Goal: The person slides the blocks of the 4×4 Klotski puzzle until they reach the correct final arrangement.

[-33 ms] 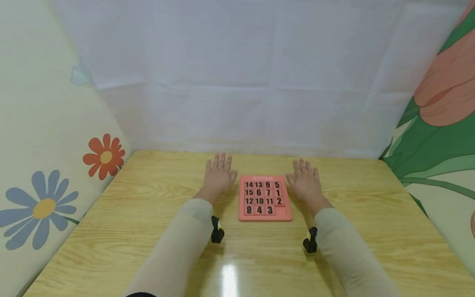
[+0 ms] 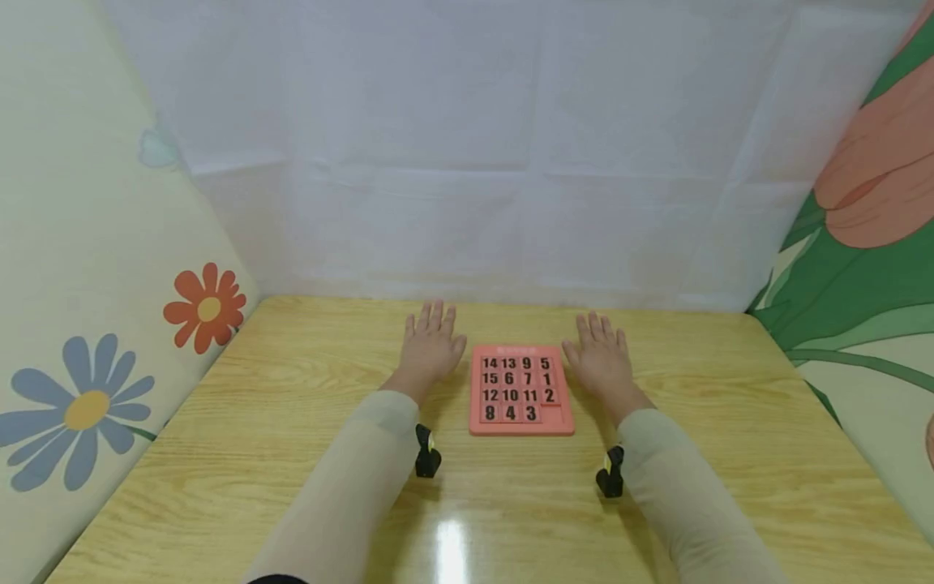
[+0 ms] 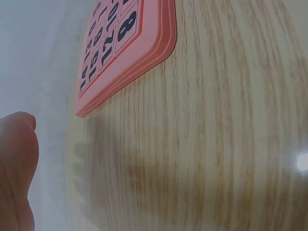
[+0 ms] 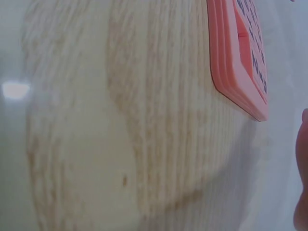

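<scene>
A pink sliding number puzzle [image 2: 521, 430] lies flat on the table between both hands, its black-numbered tiles facing up. Its bottom row shows the tiles 8, 4 and 3, with a vacant slot at the bottom right corner. To the left of it is my left hand [image 2: 430, 353], palm down with fingers straight and nothing held. My right hand [image 2: 601, 361] lies the same way on the other side, its thumb close to the puzzle's upper right edge. In the left wrist view the left thumb [image 3: 17, 163] appears apart from the frame; the right wrist view shows part of the right hand [image 4: 302, 163].
The wood-grain table [image 2: 292, 365] stretches to a white cloth backdrop [image 2: 438, 162] behind the hands. Flower-patterned panels flank it at left [image 2: 73, 243] and right [image 2: 868, 284]. A small black wrist mount [image 2: 427, 454] sits on the left sleeve, another mount [image 2: 610, 472] on the right.
</scene>
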Demonstrator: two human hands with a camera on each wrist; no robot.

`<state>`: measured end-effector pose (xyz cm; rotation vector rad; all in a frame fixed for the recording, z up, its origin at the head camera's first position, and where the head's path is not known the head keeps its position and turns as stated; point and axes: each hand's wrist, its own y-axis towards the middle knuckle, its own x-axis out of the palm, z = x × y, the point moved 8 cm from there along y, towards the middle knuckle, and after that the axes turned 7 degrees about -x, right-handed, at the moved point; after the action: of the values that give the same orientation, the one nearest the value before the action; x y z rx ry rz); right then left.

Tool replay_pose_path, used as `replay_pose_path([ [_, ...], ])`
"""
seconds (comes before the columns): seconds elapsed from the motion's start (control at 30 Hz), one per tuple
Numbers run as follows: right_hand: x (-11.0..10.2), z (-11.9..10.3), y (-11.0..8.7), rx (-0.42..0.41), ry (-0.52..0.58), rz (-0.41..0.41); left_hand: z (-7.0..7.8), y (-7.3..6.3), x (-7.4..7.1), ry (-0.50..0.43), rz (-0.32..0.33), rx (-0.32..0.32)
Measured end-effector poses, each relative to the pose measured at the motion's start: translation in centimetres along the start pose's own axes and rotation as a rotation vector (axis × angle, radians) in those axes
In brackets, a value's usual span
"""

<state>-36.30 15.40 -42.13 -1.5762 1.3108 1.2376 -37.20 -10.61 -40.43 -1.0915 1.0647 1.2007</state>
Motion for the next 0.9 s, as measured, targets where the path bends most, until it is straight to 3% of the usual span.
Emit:
replay_pose_path([
  [0.33,-0.1,-0.3,-0.7,-0.012,0.029,0.012,-0.7,-0.5,0.4,-0.026,0.012,-0.008],
  [0.5,0.5,-0.3,-1.6,-0.042,0.089,0.035,-1.0,-1.5,1.9,-0.087,-0.004,-0.001],
  [0.7,1.6,-0.4,-2.8,-0.038,0.174,0.032,-0.4,-3.3,4.1,-0.185,-0.038,0.057],
  [0.9,2.0,-0.5,-4.1,-0.089,0.199,0.061,0.4,-4.9,5.7,-0.197,-0.057,0.131],
])
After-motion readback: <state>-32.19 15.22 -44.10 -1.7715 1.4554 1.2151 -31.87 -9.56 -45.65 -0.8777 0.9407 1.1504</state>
